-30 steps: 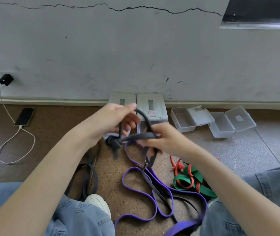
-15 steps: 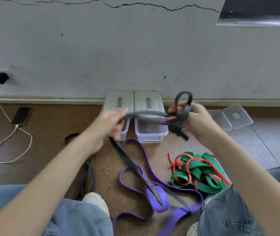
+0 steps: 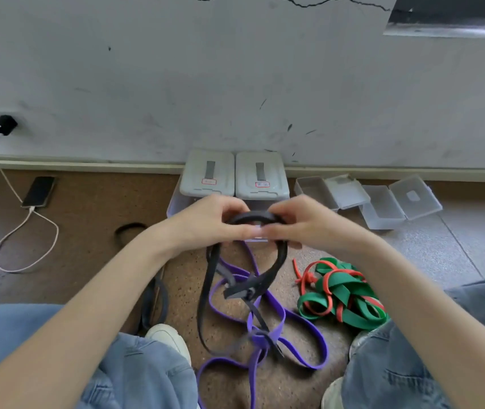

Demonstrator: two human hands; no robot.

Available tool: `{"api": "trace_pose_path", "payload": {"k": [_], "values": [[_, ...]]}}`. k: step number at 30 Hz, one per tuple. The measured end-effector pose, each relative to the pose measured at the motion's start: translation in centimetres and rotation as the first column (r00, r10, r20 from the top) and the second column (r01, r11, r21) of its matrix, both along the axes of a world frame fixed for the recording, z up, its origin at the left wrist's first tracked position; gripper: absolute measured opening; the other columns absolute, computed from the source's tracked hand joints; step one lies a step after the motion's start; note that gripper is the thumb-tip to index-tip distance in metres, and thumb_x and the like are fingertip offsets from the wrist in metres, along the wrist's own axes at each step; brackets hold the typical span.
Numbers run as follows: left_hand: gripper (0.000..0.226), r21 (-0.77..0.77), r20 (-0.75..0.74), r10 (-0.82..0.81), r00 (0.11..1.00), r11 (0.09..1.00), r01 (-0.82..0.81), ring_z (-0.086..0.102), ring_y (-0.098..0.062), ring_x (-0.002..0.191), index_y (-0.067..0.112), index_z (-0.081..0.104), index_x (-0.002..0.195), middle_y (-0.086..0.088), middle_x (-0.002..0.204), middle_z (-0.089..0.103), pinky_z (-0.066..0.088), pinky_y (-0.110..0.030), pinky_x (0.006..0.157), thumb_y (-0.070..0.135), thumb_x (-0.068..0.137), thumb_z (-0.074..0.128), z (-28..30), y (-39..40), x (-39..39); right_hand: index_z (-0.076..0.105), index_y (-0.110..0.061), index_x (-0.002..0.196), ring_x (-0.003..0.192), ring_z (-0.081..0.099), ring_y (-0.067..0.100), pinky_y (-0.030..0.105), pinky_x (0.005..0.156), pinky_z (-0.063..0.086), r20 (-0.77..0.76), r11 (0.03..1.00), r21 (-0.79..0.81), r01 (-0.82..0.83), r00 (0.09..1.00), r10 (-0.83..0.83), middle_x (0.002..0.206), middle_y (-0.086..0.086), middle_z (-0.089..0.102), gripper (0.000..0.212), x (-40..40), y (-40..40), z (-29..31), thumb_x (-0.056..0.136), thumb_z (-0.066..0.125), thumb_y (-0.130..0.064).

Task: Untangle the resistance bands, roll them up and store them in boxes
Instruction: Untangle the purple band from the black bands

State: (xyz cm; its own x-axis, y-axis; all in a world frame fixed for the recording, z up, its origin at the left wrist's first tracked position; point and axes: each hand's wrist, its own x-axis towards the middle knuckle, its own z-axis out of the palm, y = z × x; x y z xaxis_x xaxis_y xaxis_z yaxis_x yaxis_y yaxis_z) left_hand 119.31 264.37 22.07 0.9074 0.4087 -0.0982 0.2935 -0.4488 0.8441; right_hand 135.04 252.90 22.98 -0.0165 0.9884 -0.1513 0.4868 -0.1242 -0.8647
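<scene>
I am holding the black band [image 3: 254, 216] between both hands, raised above the floor in front of the two lidded boxes [image 3: 234, 175]. My left hand [image 3: 206, 222] is pinching the left side of the arch it forms, and my right hand [image 3: 303, 224] is pinching the right side; both are clenched on the band, with the thumbs nearly meeting under the arch.

The relation that matters is below the hands. From each grip a black strand is hanging down and toward me, so the band's long axis is running from the hands back toward my knees. The two strands are crossing at a knot [image 3: 245, 292] directly beneath the hands, then threading through the purple band [image 3: 294, 326] lying on the floor. The knot is sitting roughly midway between the hands, perhaps slightly nearer the right strand.

I judge that untangling is in progress and rolling cannot yet begin. The green and red bands [image 3: 343, 293] are lying in a separate pile to the right, not touching the black band.
</scene>
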Motion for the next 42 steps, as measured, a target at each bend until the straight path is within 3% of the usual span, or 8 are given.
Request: {"api": "trace_pose_path", "payload": {"k": [6, 9, 12, 18, 26, 32, 36, 42], "values": [[0.035, -0.038, -0.429, -0.119, 0.895, 0.993, 0.114, 0.063, -0.009, 0.080, 0.013, 0.063, 0.077, 0.002, 0.080, 0.066, 0.046, -0.033, 0.091, 0.030, 0.099, 0.042, -5.8, -1.0, -0.6, 0.059, -0.007, 0.083, 0.067, 0.053, 0.012, 0.022, 0.065, 0.048, -0.564, 0.854, 0.262, 0.449, 0.790, -0.242, 0.068, 0.001, 0.056, 0.013, 2.2, 0.2, 1.1, 0.093, 0.051, -0.005], [0.047, -0.107, -0.139, 0.191, 0.972, 0.973, -0.206, 0.057, -0.011, 0.046, 0.013, 0.055, 0.061, 0.002, 0.045, 0.055, 0.050, -0.031, 0.067, 0.038, 0.098, 0.039, -1.8, 0.5, -0.7, 0.063, -0.009, 0.092, 0.076, 0.061, 0.021, 0.031, 0.071, 0.054, -0.005, 0.918, 0.084, 0.387, 0.922, -0.388, 0.084, 0.006, 0.067, 0.006, 3.4, 0.0, 0.2, 0.090, 0.057, -0.010], [0.034, -0.315, 0.229, 0.331, 0.916, 0.915, -0.252, 0.032, -0.005, 0.030, 0.015, 0.057, 0.067, 0.010, 0.036, 0.033, 0.040, -0.019, 0.041, 0.037, 0.092, 0.053, 4.3, 1.8, -1.5, 0.042, -0.013, 0.136, 0.112, 0.055, 0.021, 0.036, 0.096, 0.047, 0.446, 0.918, -0.319, 0.234, 0.892, -0.072, 0.133, 0.006, 0.052, 0.062, 3.6, -0.5, -1.1, 0.082, 0.069, -0.028], [0.004, 0.012, 0.035, 0.024, 0.999, 1.000, -0.025, 0.044, 0.002, 0.045, 0.014, 0.065, 0.081, 0.014, 0.056, 0.055, 0.035, -0.009, 0.045, 0.011, 0.084, 0.065, 3.0, -0.9, 0.1, 0.058, -0.025, 0.108, 0.094, 0.061, 0.002, 0.026, 0.088, 0.049, -0.116, 0.994, 0.020, -0.110, 0.987, 0.111, 0.101, -0.008, 0.064, 0.036, 0.0, 0.2, -0.5, 0.078, 0.074, -0.010], [0.012, -0.071, -0.301, -0.122, 0.946, 0.992, 0.105, 0.063, -0.018, 0.092, 0.012, 0.055, 0.090, -0.004, 0.088, 0.065, 0.048, -0.029, 0.085, 0.001, 0.086, 0.058, -8.1, -0.3, -1.4, 0.058, -0.018, 0.078, 0.061, 0.049, 0.012, 0.030, 0.072, 0.043, -0.700, 0.926, 0.235, 0.294, 0.712, -0.049, 0.062, -0.008, 0.046, 0.014, 1.5, 0.7, -0.3, 0.091, 0.055, -0.015], [0.013, -0.156, -0.064, 0.121, 0.991, 0.979, -0.130, 0.061, -0.015, 0.058, 0.013, 0.046, 0.084, 0.007, 0.054, 0.053, 0.049, -0.029, 0.068, 0.008, 0.096, 0.045, -3.7, 2.0, -1.2, 0.054, -0.017, 0.114, 0.105, 0.057, 0.017, 0.028, 0.087, 0.047, 0.152, 0.947, -0.168, 0.275, 0.956, -0.251, 0.103, -0.005, 0.059, 0.035, 3.2, 0.1, -1.5, 0.082, 0.069, -0.019], [0.014, -0.053, 0.072, -0.070, 0.995, 0.996, 0.074, 0.041, -0.003, 0.048, 0.005, 0.056, 0.090, 0.009, 0.053, 0.047, 0.036, -0.014, 0.053, 0.018, 0.089, 0.051, 1.4, 0.2, -0.7, 0.030, -0.030, 0.141, 0.130, 0.036, 0.002, 0.024, 0.108, 0.033, 0.036, 0.999, -0.014, 0.050, 0.998, -0.050, 0.145, -0.012, 0.037, 0.088, 1.1, 0.3, -0.7, 0.069, 0.080, -0.028], [0.011, 0.032, 0.020, 0.013, 1.000, 0.999, -0.014, 0.052, 0.000, 0.062, 0.018, 0.062, 0.079, 0.012, 0.066, 0.060, 0.041, -0.019, 0.066, 0.010, 0.085, 0.063, 0.3, -0.1, -0.4, 0.062, -0.003, 0.083, 0.052, 0.043, 0.010, 0.041, 0.060, 0.034, -0.144, 0.996, 0.085, 0.012, 0.990, 0.001, 0.057, -0.002, 0.049, 0.012, 0.0, 0.2, -0.3, 0.089, 0.062, -0.014]]}}
